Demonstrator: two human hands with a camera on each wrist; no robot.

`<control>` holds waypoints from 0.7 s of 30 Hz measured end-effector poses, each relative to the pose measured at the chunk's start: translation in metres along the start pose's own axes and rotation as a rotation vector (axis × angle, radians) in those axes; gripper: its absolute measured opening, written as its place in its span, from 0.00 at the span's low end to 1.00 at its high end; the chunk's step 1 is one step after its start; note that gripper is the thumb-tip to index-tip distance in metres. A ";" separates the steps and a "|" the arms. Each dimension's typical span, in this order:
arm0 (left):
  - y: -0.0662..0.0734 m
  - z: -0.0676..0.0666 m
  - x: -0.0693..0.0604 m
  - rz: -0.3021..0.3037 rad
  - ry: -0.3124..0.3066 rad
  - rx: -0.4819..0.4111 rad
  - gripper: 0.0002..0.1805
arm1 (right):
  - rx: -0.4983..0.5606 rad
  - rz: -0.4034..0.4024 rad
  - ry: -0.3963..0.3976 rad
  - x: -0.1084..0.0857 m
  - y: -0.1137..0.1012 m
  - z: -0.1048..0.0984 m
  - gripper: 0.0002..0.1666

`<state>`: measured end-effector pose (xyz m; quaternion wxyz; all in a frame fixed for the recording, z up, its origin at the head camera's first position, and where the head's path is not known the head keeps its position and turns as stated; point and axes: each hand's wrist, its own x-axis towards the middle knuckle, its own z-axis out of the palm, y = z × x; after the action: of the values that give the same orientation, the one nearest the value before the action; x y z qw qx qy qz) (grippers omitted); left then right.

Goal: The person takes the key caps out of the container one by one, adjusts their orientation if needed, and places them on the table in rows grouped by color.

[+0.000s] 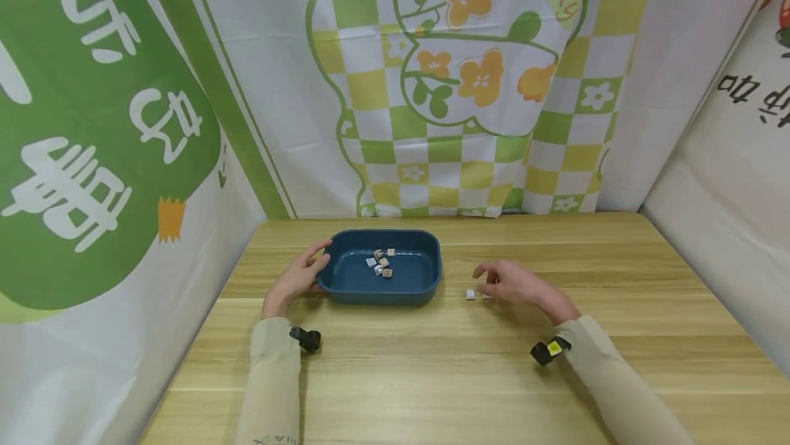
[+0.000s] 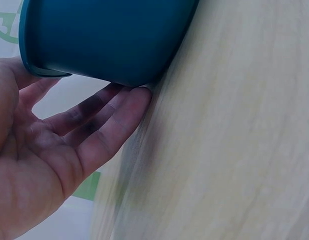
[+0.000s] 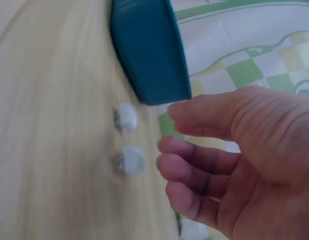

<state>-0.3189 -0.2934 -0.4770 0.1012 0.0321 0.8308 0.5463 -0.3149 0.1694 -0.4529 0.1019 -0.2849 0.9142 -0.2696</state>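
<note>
A dark blue rectangular basin stands on the table with several small white and brownish block-like pieces inside. At its left end is my left hand, thumb by the rim. In the left wrist view, nearly straight fingers touch the basin's outer wall low down. Right of the basin, my right hand hovers with thumb and fingers apart, holding nothing. Two small white pieces lie near it, the nearer-to-basin piece and a second piece partly hidden by the hand in the head view.
The wooden table reaches back to a patterned cloth. Further cloth hangs along the left side and the right side. Each wrist carries a small black camera.
</note>
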 end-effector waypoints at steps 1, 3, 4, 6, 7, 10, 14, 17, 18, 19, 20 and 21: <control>0.000 0.000 0.000 0.000 -0.001 0.002 0.29 | -0.002 -0.004 0.012 0.001 -0.003 -0.001 0.17; 0.001 0.000 0.000 -0.003 0.000 0.001 0.29 | -0.009 -0.019 0.027 0.003 -0.010 -0.003 0.17; 0.002 0.000 0.000 -0.003 -0.001 0.002 0.29 | -0.008 -0.026 0.035 0.005 -0.014 -0.003 0.17; 0.002 0.000 0.000 -0.004 -0.002 0.001 0.29 | 0.000 -0.047 0.047 0.008 -0.021 -0.005 0.16; 0.002 0.000 0.000 -0.008 0.000 -0.003 0.29 | 0.000 -0.058 0.051 0.010 -0.024 -0.005 0.16; 0.001 0.000 0.000 -0.010 0.000 -0.005 0.29 | 0.018 -0.082 0.060 0.015 -0.034 -0.005 0.14; 0.001 0.000 -0.001 -0.012 0.000 -0.013 0.29 | 0.037 -0.108 0.072 0.022 -0.041 -0.002 0.15; 0.001 0.001 -0.001 -0.010 -0.002 -0.019 0.29 | 0.046 -0.131 0.091 0.025 -0.046 0.000 0.15; 0.001 0.000 -0.001 -0.010 -0.004 -0.020 0.29 | 0.047 -0.136 0.101 0.027 -0.047 0.001 0.15; 0.001 0.000 -0.001 -0.009 -0.005 -0.020 0.29 | 0.051 -0.139 0.109 0.028 -0.050 0.002 0.14; 0.001 0.000 0.000 -0.007 -0.006 -0.021 0.29 | 0.053 -0.144 0.119 0.029 -0.052 0.003 0.14; 0.001 0.000 0.000 -0.008 -0.006 -0.020 0.29 | 0.053 -0.145 0.128 0.030 -0.054 0.004 0.14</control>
<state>-0.3190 -0.2930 -0.4764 0.1059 0.0295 0.8251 0.5542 -0.3131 0.1126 -0.4273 0.0310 -0.3299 0.8882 -0.3182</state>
